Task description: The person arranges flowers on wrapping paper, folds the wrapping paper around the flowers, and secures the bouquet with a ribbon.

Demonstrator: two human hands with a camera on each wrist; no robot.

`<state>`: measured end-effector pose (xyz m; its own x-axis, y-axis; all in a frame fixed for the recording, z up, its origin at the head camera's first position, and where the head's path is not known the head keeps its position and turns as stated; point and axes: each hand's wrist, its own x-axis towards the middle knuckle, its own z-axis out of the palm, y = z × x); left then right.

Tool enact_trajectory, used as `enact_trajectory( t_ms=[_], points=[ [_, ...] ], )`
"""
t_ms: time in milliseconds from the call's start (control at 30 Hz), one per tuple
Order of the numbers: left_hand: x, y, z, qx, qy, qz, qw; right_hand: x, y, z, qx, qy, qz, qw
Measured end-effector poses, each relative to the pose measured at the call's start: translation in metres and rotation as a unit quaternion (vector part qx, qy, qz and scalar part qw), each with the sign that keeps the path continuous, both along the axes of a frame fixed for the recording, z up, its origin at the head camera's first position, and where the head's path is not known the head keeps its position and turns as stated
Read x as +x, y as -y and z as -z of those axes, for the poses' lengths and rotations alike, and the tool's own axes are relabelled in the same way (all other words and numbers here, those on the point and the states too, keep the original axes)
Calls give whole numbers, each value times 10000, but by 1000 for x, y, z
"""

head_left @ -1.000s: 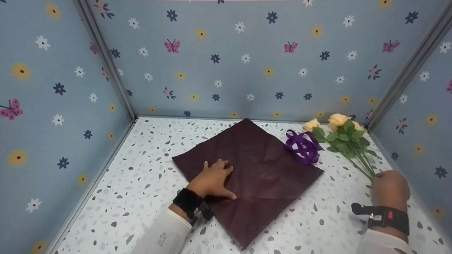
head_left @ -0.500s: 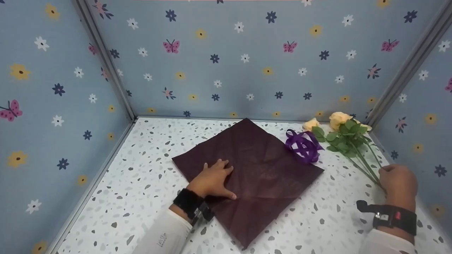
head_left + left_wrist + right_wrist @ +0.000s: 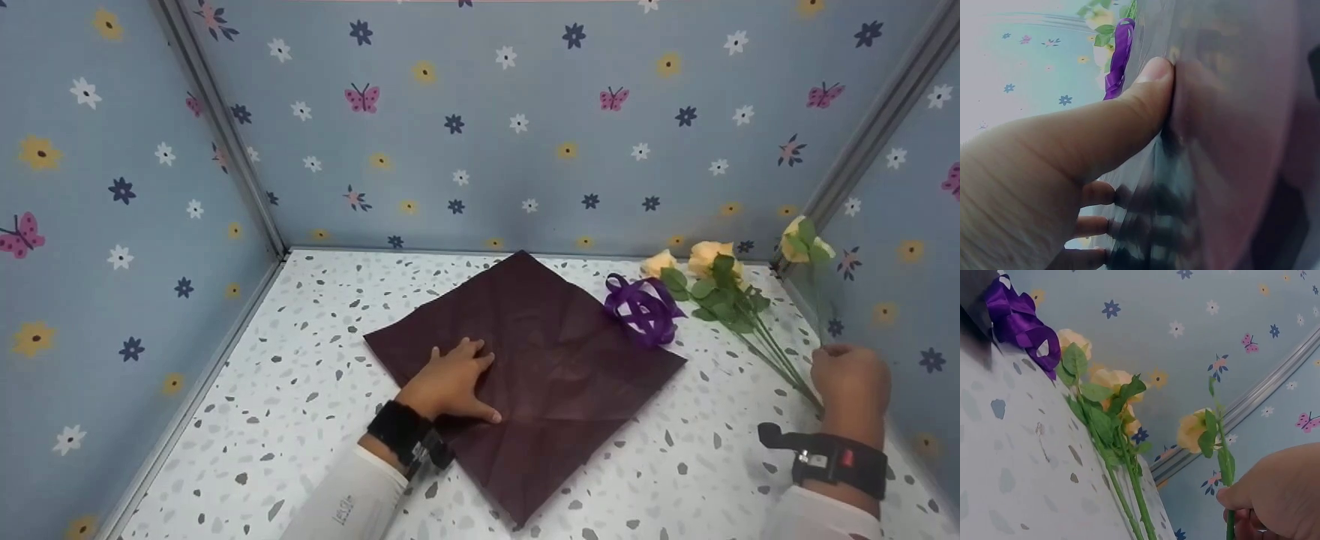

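My left hand [image 3: 448, 384] rests with fingers spread on a dark maroon wrapping sheet [image 3: 559, 367], which lies like a diamond on the table. In the left wrist view its thumb [image 3: 1129, 121] lies along the sheet's glossy surface. At the right, my right hand [image 3: 853, 386] pinches the stem of one pale yellow rose [image 3: 1190, 431], whose bloom stands up near the corner post. Several other yellow roses [image 3: 711, 260] with green leaves lie on the table, their stems running toward that hand. A looped purple ribbon [image 3: 660, 330] sits over the sheet's right edge.
The speckled white table [image 3: 300, 405] is enclosed by blue walls [image 3: 495, 97] printed with flowers and butterflies. Metal posts [image 3: 225, 127] stand at the back corners. The right wall rises close beside my right hand.
My right hand has shifted slightly right and lifted one rose upright, apart from the others, which stay on the table. The left hand, sheet and ribbon have not moved.
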<state>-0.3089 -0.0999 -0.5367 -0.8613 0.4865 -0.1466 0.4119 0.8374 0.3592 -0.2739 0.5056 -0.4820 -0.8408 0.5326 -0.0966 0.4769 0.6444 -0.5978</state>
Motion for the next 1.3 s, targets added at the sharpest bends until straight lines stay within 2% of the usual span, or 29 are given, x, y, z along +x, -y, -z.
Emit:
enact_trajectory(
  t_ms=[100, 233, 333, 467, 567, 700, 867, 933, 1100, 1300],
  points=[
    [1, 0, 0, -70, -46, -26, 10000, -6, 14, -6, -254, -315, -75, 9992],
    [2, -2, 1, -202, -82, -93, 9997, -21, 46, -14, -371, -374, -683, 9963],
    [2, -5, 0, -269, -90, -121, 9995, -35, 78, -18, -714, -335, -1164, 9901],
    [4, -10, 0, -346, -99, -126, 9993, -47, 131, -19, -1229, -340, -1806, 9753],
    [6, -14, 3, -381, -124, -134, 9991, -50, 176, -14, -1491, -419, -2368, 9591],
    [7, -16, 6, -378, -178, -126, 9990, -53, 240, 0, -1564, -444, -3043, 9386],
    [7, -16, 4, -384, -111, -62, 9992, -59, 303, 19, -1192, -358, -3741, 9190],
    [7, -16, 3, -377, -67, -28, 9993, -63, 322, 23, -984, -312, -3878, 9159],
    [8, -15, 3, -370, -37, 15, 9993, -74, 354, 29, -306, -11, -3885, 9210],
    [8, -15, 2, -400, -77, 4, 9992, -83, 373, 35, -11, 507, -3706, 9274]
  ],
)
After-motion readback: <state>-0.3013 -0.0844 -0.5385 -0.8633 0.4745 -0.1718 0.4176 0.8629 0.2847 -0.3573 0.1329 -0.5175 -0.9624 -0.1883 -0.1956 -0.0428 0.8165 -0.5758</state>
